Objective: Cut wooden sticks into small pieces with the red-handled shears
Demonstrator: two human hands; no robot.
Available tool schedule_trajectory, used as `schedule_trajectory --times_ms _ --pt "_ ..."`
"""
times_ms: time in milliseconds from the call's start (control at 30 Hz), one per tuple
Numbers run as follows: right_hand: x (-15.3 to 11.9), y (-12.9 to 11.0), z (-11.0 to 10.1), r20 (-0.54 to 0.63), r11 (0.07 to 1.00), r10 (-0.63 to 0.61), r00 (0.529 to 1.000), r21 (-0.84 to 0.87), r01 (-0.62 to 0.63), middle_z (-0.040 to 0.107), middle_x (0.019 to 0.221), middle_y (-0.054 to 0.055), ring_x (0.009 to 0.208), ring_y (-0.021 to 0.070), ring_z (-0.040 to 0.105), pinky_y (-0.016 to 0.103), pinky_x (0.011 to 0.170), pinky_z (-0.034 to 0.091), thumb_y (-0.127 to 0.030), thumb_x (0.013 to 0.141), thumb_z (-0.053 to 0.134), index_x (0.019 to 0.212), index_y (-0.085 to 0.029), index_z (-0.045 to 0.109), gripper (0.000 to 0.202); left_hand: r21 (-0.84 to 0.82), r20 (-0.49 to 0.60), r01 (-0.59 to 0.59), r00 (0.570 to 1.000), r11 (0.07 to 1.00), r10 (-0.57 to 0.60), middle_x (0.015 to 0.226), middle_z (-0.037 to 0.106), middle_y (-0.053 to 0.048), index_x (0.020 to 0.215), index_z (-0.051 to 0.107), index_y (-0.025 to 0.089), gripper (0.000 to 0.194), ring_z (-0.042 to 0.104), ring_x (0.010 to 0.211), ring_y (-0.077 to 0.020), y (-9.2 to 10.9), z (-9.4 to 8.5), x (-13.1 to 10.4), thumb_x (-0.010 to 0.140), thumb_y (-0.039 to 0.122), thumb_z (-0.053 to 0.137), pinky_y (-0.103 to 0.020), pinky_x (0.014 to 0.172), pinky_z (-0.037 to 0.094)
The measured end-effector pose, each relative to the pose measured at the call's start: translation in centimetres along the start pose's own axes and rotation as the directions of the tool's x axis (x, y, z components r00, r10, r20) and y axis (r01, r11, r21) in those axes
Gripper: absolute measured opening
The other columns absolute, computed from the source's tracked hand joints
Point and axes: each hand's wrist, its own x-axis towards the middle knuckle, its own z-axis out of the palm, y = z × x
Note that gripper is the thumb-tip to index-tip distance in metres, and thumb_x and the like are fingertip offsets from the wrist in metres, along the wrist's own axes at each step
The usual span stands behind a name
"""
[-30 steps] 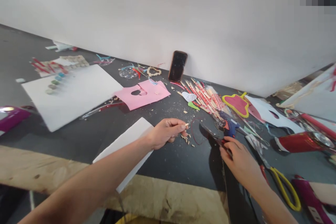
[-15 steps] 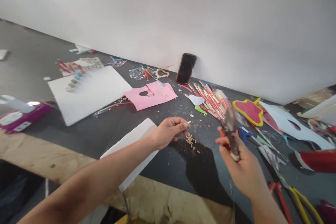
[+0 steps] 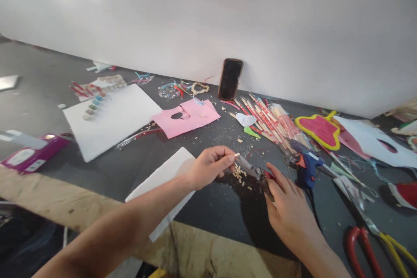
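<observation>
Between thumb and forefinger, my left hand (image 3: 213, 166) pinches a short piece of wooden stick (image 3: 236, 155). My right hand (image 3: 288, 197) is wrapped round the handles of a pair of cutters (image 3: 256, 171), whose blades point left and reach the stick piece at my left fingertips. Just below the blades, several small cut wooden pieces (image 3: 240, 174) lie in a loose pile on the dark table (image 3: 208, 213). A white sheet (image 3: 163, 186) lies partly under my left forearm.
A phone (image 3: 230, 79) leans on the white wall. Wrapped sticks (image 3: 263, 117), a blue glue gun (image 3: 308, 169), and scissors with red (image 3: 361, 243) and yellow handles lie right. Pink paper (image 3: 185, 118), a white board (image 3: 114, 117) and a purple device (image 3: 34, 152) are left.
My right hand has moved left and lowered the cutters from upright to the stick piece in my left hand. The view has shifted slightly; the glue gun shows more fully.
</observation>
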Motion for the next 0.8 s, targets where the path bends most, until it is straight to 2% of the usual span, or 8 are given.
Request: schedule_trajectory --times_ms 200,533,700,800 --pt "-0.1 -0.4 0.0 -0.04 0.999 -0.017 0.999 -0.029 0.016 0.045 0.132 0.012 0.105 0.0274 0.051 0.042 0.081 0.043 -0.017 0.078 0.043 0.102 -0.016 0.056 0.028 0.095 0.044 0.005 0.999 0.995 -0.01 0.066 0.055 0.001 0.078 0.055 0.013 0.029 0.036 0.048 -0.0035 -0.1 0.1 -0.2 0.082 0.042 0.05 -0.018 0.046 0.028" --pt "-0.1 -0.9 -0.2 -0.064 0.994 -0.022 0.998 -0.106 0.015 0.048 0.129 0.012 0.1 0.0255 0.052 0.039 0.077 0.044 -0.016 0.081 0.046 0.096 -0.016 0.056 0.018 0.119 0.065 0.029 0.997 0.993 -0.037 0.067 0.056 0.0 0.076 0.052 0.013 0.03 0.036 0.048 -0.0039 -0.3 0.4 -0.1 0.082 0.042 0.049 -0.018 0.046 0.027" --pt "0.1 -0.8 0.5 -0.107 0.999 -0.052 0.993 -0.009 0.051 0.052 0.122 0.016 0.101 0.0259 0.052 0.039 0.079 0.045 -0.026 0.084 0.046 0.088 -0.015 0.053 0.014 0.114 0.061 0.027 0.998 0.993 -0.034 0.066 0.055 0.0 0.075 0.052 0.013 0.029 0.036 0.047 -0.0039 -0.2 0.4 -0.1 0.082 0.041 0.05 -0.018 0.046 0.027" --pt "0.2 -0.7 0.7 -0.189 0.997 -0.007 0.982 0.077 0.022 0.054 0.117 0.02 0.099 0.026 0.054 0.038 0.08 0.046 -0.038 0.085 0.044 0.095 -0.012 0.05 0.028 0.104 0.071 0.008 0.997 0.995 -0.015 0.065 0.055 0.001 0.073 0.051 0.014 0.03 0.036 0.048 -0.0042 -0.2 0.4 -0.3 0.082 0.042 0.049 -0.018 0.046 0.027"
